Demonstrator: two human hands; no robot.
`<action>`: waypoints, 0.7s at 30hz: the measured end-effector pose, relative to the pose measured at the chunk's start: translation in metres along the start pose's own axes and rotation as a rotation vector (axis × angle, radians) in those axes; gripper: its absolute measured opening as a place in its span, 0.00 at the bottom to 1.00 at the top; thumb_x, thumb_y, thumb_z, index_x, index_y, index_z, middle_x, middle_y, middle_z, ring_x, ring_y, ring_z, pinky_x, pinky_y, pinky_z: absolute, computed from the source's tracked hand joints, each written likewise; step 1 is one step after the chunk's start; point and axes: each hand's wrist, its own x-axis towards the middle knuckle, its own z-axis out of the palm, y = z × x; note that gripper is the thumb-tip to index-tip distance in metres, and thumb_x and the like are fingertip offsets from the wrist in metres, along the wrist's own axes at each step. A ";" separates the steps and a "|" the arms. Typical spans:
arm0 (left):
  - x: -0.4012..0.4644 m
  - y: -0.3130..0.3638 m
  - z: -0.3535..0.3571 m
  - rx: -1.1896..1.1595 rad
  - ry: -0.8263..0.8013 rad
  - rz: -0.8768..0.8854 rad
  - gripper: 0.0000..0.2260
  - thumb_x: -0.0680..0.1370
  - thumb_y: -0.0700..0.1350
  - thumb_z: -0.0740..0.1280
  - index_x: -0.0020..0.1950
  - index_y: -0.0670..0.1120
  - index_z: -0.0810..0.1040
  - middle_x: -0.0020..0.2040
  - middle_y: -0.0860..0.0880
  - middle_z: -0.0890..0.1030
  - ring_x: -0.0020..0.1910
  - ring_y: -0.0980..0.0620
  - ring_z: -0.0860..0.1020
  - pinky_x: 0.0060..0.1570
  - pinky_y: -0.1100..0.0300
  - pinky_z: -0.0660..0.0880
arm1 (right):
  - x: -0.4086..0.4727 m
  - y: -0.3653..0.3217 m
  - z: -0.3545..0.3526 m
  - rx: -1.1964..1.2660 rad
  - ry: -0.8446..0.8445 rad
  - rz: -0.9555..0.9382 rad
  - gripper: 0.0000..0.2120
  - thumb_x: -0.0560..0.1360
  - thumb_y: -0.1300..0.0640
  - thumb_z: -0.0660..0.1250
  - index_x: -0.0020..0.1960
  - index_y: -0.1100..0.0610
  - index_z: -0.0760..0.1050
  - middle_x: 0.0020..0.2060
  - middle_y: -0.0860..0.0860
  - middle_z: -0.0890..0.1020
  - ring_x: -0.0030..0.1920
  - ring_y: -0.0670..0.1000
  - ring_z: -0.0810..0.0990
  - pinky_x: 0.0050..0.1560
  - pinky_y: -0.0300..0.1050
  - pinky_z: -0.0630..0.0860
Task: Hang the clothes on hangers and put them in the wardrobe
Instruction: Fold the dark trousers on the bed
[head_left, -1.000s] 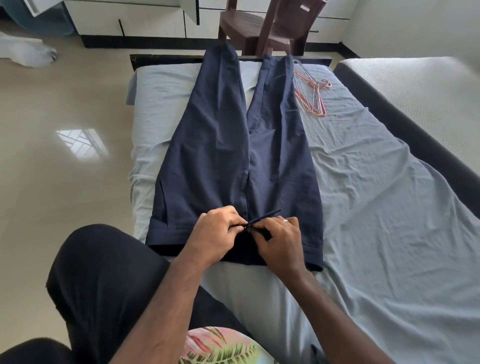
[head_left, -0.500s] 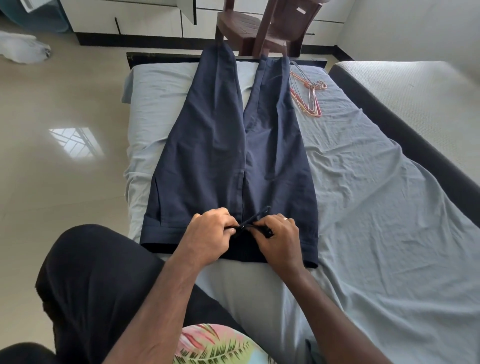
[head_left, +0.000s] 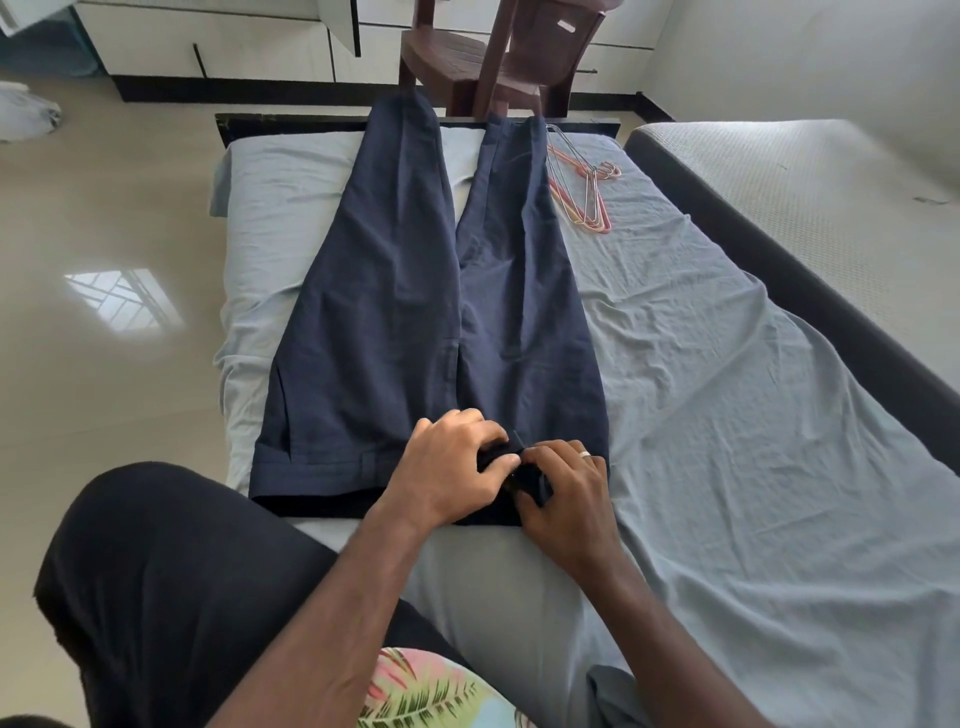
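Navy trousers (head_left: 415, 312) lie flat on the bed (head_left: 727, 415), legs spread slightly towards the chair (head_left: 493, 52), waistband nearest. Left hand (head_left: 447, 473) and right hand (head_left: 566, 493) pinch the dark waistband fastening together. Wire hangers (head_left: 584, 192) rest beside the right leg.

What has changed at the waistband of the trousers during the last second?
The dark strip sticking up between the left hand and right hand is now pressed down under the fingers, both hands closer together. The trousers and hangers stayed put.
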 end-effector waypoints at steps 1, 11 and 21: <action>0.001 0.001 0.001 -0.006 -0.005 -0.003 0.14 0.76 0.61 0.66 0.55 0.55 0.81 0.46 0.58 0.78 0.50 0.57 0.75 0.55 0.54 0.70 | -0.001 0.001 -0.001 -0.002 0.000 0.001 0.11 0.67 0.51 0.68 0.48 0.51 0.79 0.46 0.43 0.81 0.46 0.50 0.78 0.45 0.46 0.69; 0.005 -0.006 0.008 -0.378 0.028 -0.191 0.06 0.78 0.45 0.68 0.46 0.48 0.86 0.39 0.54 0.84 0.41 0.56 0.81 0.48 0.58 0.78 | 0.002 0.000 0.001 0.023 0.104 -0.062 0.05 0.73 0.59 0.70 0.48 0.52 0.82 0.47 0.42 0.83 0.50 0.46 0.79 0.49 0.47 0.70; 0.006 -0.007 0.013 -0.469 0.006 -0.235 0.07 0.78 0.43 0.70 0.42 0.49 0.86 0.36 0.57 0.83 0.40 0.63 0.80 0.42 0.75 0.71 | 0.008 0.003 0.008 -0.002 0.044 -0.124 0.07 0.78 0.55 0.65 0.50 0.52 0.82 0.47 0.44 0.83 0.49 0.49 0.81 0.49 0.49 0.73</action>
